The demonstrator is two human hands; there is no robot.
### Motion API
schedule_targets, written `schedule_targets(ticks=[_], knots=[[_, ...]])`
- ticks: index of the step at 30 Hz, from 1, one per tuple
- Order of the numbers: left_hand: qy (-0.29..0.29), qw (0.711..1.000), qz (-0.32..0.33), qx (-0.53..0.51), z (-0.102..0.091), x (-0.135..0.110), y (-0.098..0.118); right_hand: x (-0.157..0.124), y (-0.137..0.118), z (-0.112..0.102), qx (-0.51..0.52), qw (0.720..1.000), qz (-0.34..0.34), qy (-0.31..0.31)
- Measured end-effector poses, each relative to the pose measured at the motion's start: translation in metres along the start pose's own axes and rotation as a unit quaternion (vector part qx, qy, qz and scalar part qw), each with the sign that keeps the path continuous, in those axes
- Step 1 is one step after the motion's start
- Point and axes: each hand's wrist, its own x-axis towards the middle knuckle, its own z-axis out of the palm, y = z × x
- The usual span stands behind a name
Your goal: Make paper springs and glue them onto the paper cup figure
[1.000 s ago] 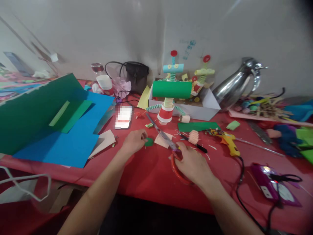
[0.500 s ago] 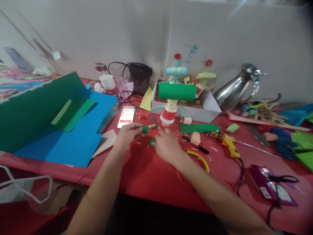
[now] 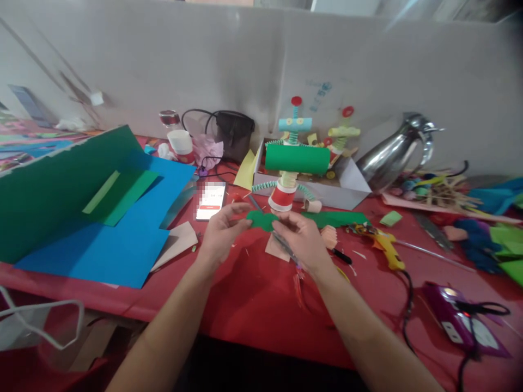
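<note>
My left hand [image 3: 224, 231] pinches the left edge of a green paper piece [image 3: 261, 220] with two rounded lobes. It looks like two discs held side by side or overlapping; I cannot tell whether they are joined. Thumb and fingers of my right hand [image 3: 300, 235] close on its right end. Below my right hand lie a beige paper square [image 3: 278, 249] and a grey-bladed tool with reddish handles [image 3: 299, 286], partly covered. Just beyond stands a paper figure with a green tube body [image 3: 297, 158], spring-folded arms and a red-and-white cup base [image 3: 283, 195].
Left of my hands are a phone [image 3: 210, 200] and large blue card [image 3: 102, 245]. On the right lie a yellow glue gun [image 3: 388, 249] with its cord, a green strip [image 3: 341, 219] and a purple box [image 3: 460, 318]. A white box [image 3: 347, 190] and metal jug [image 3: 392, 149] stand behind.
My right hand has lifted from the table and now holds green paper. The hands have come level, with green discs together between them. The beige square and grey-bladed tool now show below.
</note>
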Motion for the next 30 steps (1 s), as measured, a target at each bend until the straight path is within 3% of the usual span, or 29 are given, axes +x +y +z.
schedule_targets(ticks=[7,17,25,30], knots=[[-0.030,0.995,-0.067,-0.068,0.012,-0.005,-0.003,-0.004,0.003,0.006,0.064,0.997,0.023,0.030],[-0.050,0.995,-0.051,-0.075,0.010,-0.006,-0.006,-0.007,0.002,0.009,0.128,0.990,0.051,0.013],[-0.077,0.993,-0.046,-0.075,0.011,-0.007,-0.003,-0.008,0.000,0.008,0.113,0.992,0.045,0.024],[-0.056,0.995,-0.046,-0.061,0.010,-0.008,-0.003,-0.011,-0.005,0.009,0.086,0.995,0.025,0.037]])
